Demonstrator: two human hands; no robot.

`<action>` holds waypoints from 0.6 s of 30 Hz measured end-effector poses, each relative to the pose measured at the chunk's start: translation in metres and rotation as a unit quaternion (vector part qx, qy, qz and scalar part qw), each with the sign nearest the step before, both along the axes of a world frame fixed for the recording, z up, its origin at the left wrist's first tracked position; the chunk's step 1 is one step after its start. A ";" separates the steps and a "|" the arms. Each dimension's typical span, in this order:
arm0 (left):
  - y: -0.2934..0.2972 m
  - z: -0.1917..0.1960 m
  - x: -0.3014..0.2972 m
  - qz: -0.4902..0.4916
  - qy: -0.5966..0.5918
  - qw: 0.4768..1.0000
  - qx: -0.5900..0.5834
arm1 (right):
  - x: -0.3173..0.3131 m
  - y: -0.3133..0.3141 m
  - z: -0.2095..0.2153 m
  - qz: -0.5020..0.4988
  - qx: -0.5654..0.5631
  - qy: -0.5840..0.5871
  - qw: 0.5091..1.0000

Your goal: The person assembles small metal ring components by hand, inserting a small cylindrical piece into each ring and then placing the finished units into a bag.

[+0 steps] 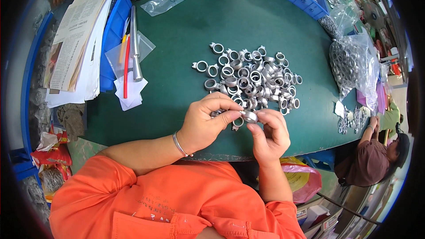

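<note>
Rings [256, 77] on table [177, 44], bag [355, 64] perhaps too.

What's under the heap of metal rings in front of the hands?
Green tabletop shows around the heap of metal rings and through some outer rings. What lies beneath its middle cannot be seen: the heap itself covers it.

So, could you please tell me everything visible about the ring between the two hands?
The ring looks metallic, silver-grey, with a smooth, broad outer band turned toward the camera. Fingertips of the left hand and right hand pinch it, over the green table, nearer the person than most loose rings. Finer details are too small to tell.
</note>
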State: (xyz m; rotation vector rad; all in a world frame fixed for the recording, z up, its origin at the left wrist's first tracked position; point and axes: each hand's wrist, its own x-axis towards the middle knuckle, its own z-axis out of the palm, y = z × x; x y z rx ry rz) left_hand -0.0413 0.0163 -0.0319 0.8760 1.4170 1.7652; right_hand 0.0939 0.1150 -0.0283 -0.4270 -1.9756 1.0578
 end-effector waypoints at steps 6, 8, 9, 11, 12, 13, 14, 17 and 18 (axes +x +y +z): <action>0.000 0.002 -0.004 -0.134 -0.404 0.901 -0.087 | -0.017 -0.001 0.017 0.108 0.259 0.003 0.960; 0.001 0.008 -0.007 -0.129 -0.461 0.873 -0.098 | -0.026 0.001 0.017 0.085 0.237 0.001 0.968; 0.001 0.008 -0.011 -0.140 -0.459 0.875 -0.070 | -0.031 0.009 0.016 0.069 0.222 -0.016 0.972; 0.002 0.006 -0.010 -0.066 -0.404 0.911 -0.054 | -0.045 0.022 0.013 -0.007 0.237 -0.110 0.965; 0.001 0.006 -0.014 -0.039 -0.409 0.911 -0.041 | -0.055 0.027 0.011 -0.008 0.260 -0.154 0.953; 0.003 0.005 -0.016 -0.018 -0.370 0.928 -0.047 | -0.064 0.029 0.010 -0.010 0.283 -0.199 0.938; 0.003 0.003 -0.016 -0.003 -0.342 0.938 -0.052 | -0.068 0.028 0.008 -0.017 0.283 -0.247 0.927; 0.002 0.003 -0.015 0.008 -0.317 0.946 -0.068 | -0.065 0.028 0.008 -0.016 0.295 -0.224 0.929; 0.003 0.003 -0.013 0.005 -0.320 0.944 -0.074 | -0.060 0.029 0.006 -0.013 0.279 -0.193 0.941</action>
